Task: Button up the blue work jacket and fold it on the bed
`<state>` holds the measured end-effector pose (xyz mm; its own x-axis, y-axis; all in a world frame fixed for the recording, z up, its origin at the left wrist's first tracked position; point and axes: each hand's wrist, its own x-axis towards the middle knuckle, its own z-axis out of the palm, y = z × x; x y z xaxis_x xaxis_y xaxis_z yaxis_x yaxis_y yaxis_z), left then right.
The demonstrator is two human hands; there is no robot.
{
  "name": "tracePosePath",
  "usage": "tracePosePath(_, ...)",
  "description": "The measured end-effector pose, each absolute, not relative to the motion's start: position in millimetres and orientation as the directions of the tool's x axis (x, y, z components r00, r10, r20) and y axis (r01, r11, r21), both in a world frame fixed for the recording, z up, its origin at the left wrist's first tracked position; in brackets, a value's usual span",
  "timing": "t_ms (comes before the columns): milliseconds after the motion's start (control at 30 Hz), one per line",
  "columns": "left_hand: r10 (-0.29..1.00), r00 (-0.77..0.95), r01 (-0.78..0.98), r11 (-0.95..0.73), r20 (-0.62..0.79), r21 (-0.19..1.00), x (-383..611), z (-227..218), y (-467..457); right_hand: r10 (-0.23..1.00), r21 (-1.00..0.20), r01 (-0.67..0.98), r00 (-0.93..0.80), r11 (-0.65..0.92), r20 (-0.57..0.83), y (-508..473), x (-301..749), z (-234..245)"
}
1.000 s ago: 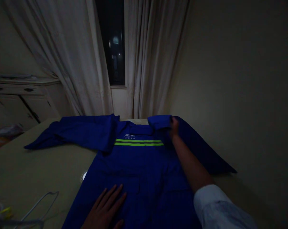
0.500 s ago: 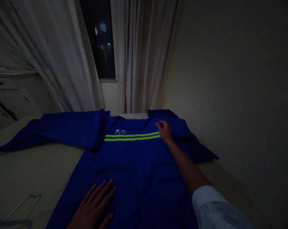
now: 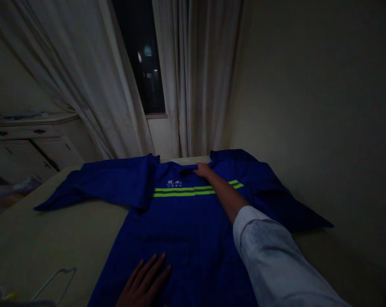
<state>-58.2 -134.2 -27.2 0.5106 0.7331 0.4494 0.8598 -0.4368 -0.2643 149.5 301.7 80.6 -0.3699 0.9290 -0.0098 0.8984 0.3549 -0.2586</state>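
Note:
A blue work jacket (image 3: 180,221) lies spread out with its front up and its collar at the far end. A yellow-green reflective stripe crosses its chest below a small white logo. At the collar, my right hand (image 3: 203,170) has its fingers closed on the cloth; the fingertips are partly hidden. My left hand (image 3: 144,283) rests flat on the lower front of the jacket, fingers spread, holding nothing. Both sleeves reach outward, the left one (image 3: 116,181) folded across the bed and the right one (image 3: 282,200) beside the wall.
The jacket lies on a pale bed (image 3: 68,238). A wire hanger (image 3: 53,277) is at the lower left. Long curtains (image 3: 199,85) hang around a dark window (image 3: 144,64). A cabinet (image 3: 29,136) stands at the left, a bare wall (image 3: 308,106) at the right.
My right hand has moved from the right chest by the stripe to the collar and closed on it. My left hand stays flat on the jacket. The view has shifted left.

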Motion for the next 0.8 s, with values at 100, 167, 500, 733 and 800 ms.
tracePosePath(100, 0.738, 0.513, 0.858, -0.433, 0.437, -0.276, -58.4, -27.9, -135.3, 0.892, -0.331, 0.829, -0.425, 0.452, 0.153, 314.7, 150.2, 88.0)
tracePosePath(167, 0.746, 0.507, 0.862, -0.426, 0.431, -0.276, -57.2, -26.2, -136.4, 0.86, -0.382, 0.771, -0.462, 0.509, 0.214, 313.8, 154.1, 83.3)
tracePosePath(500, 0.765, 0.491, 0.87, -0.407, 0.416, -0.277, -48.9, -8.7, -140.0, 0.874, -0.418, 0.769, -0.447, 0.484, 0.191, 299.7, 119.7, 73.7)
tracePosePath(733, 0.754, 0.487, 0.873, -0.414, 0.441, -0.256, -50.3, -11.2, -138.5, 0.924, -0.438, 0.834, -0.382, 0.337, -0.016, 275.3, 132.3, 72.4)
tracePosePath(800, 0.761, 0.48, 0.877, -0.422, 0.436, -0.228, -49.6, -9.0, -139.6, 0.914, -0.447, 0.83, -0.402, 0.334, -0.063, 254.5, 148.5, 52.7)
